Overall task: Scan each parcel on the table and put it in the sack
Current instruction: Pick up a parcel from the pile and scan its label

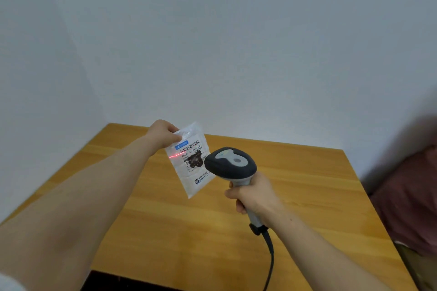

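A: Head view, entry one. Where is the parcel (192, 163)?

B: Held in the air above the far half of the wooden bench (295, 196), not touching it. White plastic pouch, tilted, label side toward the camera. Left hand (163, 133) has it by the top corner; fingers (176, 137) pinching the pouch edge, pressed together.

A: Label detail?

B: Blue strip and barcode near the top, dark smudged patch in the middle, small blue logo lower down. A red scan line (174, 156) lies across the left part of the label, just under the blue strip.

A: Right hand (254, 196)?

B: Fingers wrapped tight around the grey handle of the scanner (230, 166). Dark scanner head sits just right of the parcel, overlapping its edge in this view. Black cable (270, 257) runs from the handle base toward the near bench edge.

A: Surroundings?

B: Plain pale wall (212, 42) behind; a blurred reddish shape (411, 196) at far right, not identifiable
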Tool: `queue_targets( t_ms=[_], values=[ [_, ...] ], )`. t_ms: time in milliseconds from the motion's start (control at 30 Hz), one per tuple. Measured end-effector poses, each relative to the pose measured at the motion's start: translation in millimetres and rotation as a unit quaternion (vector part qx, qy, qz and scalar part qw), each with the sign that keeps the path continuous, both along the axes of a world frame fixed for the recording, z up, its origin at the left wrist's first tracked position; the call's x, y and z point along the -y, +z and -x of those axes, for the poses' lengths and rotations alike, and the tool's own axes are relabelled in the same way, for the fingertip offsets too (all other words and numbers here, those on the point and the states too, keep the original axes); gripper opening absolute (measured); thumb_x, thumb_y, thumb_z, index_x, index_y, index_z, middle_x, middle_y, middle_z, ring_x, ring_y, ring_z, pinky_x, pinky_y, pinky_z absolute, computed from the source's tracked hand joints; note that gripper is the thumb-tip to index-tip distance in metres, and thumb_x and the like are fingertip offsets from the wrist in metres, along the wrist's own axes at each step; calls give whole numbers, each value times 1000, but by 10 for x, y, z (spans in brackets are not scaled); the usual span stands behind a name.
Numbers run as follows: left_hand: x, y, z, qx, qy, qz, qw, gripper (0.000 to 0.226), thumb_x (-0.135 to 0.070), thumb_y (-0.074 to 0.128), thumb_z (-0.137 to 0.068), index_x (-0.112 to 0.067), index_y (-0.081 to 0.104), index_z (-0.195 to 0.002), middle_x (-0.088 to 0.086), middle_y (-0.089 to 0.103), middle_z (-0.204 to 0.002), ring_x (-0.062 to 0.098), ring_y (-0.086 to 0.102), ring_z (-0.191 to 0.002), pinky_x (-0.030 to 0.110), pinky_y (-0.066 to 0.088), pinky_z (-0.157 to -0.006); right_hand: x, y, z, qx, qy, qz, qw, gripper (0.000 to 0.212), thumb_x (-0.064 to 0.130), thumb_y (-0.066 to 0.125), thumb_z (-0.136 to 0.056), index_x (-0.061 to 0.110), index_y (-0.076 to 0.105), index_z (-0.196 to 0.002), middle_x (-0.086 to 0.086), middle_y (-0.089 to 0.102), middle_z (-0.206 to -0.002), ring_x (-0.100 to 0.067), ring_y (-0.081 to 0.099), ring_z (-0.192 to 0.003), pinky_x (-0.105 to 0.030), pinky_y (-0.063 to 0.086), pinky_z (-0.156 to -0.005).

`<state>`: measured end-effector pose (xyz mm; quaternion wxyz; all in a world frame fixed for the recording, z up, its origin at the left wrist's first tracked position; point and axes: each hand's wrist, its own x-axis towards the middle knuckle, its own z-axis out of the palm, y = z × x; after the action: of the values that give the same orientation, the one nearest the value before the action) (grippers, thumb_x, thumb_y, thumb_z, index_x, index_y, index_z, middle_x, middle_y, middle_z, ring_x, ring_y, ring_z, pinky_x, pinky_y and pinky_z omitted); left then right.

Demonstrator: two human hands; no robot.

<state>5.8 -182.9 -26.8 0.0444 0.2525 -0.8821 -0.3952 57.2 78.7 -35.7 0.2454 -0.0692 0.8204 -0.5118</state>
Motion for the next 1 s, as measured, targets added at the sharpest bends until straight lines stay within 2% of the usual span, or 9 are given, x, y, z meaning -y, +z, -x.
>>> queue_targets(
  t_ms=[333, 500, 633, 700, 800, 867, 933, 1000],
  values=[
    [67, -38, 164, 7, -26, 0, 1000, 20, -3, 65, -84, 1, 70, -103, 13, 65, -93, 26, 60, -87, 40, 51, -85, 58, 12, 57, -5, -25, 0, 1000, 16, 0, 64, -81, 10, 54, -74, -5, 52, -53, -11, 48, -35, -23, 41, -44],
    [79, -90, 290, 13, -52, -16, 998, 23, 0, 67, -82, 3, 69, -105, 14, 63, -88, 24, 57, -78, 32, 47, -71, 92, -47, 94, 1, -56, 18, 998, 16, -2, 65, -81, 9, 55, -72, -7, 51, -54, -13, 48, -36, -25, 40, -44],
    [-31, -119, 441, 34, -90, -79, 992, 25, -1, 68, -83, 4, 66, -107, 14, 65, -89, 20, 61, -70, 28, 50, -62, -35, -88, 92, 5, -97, 52, 994, 9, 3, 68, -83, 8, 60, -80, -5, 53, -52, -12, 49, -37, -23, 41, -45],
    [-187, -125, 527, 52, -123, -126, 983, 24, -2, 68, -84, 3, 67, -108, 13, 68, -91, 20, 63, -73, 27, 52, -63, -216, -122, 116, 6, -151, 75, 986, 7, 6, 70, -84, 6, 62, -86, -4, 59, -59, -11, 54, -42, -25, 43, -46],
    [-585, -104, 622, 85, -186, -201, 958, 19, -2, 65, -87, 0, 66, -106, 10, 69, -91, 18, 64, -75, 24, 54, -59, -614, -178, 184, -2, -268, 107, 957, 11, 6, 73, -83, 11, 64, -87, -5, 66, -82, -17, 65, -71, -28, 53, -54],
    [-929, -75, 664, 104, -218, -260, 935, 20, -1, 64, -87, 0, 64, -107, 9, 70, -89, 15, 66, -73, 21, 56, -55, -921, -193, 191, -7, -332, 134, 933, 17, 4, 74, -82, 16, 63, -85, 0, 64, -84, -20, 63, -83, -30, 57, -61],
    [-1317, -76, 719, 121, -246, -317, 908, 27, 2, 64, -86, 6, 61, -113, 12, 71, -90, 17, 69, -73, 23, 57, -57, -1236, -179, 140, -8, -362, 157, 919, 18, 2, 75, -81, 15, 64, -86, 2, 65, -82, -21, 63, -84, -30, 55, -60],
    [-1735, -43, 743, 136, -280, -331, 891, 29, 2, 64, -85, 6, 61, -114, 11, 72, -87, 16, 70, -72, 24, 57, -59, -1547, -194, 71, 0, -373, 149, 916, 13, 0, 76, -79, 7, 68, -86, -2, 71, -76, -22, 68, -77, -30, 54, -55]
  ],
)
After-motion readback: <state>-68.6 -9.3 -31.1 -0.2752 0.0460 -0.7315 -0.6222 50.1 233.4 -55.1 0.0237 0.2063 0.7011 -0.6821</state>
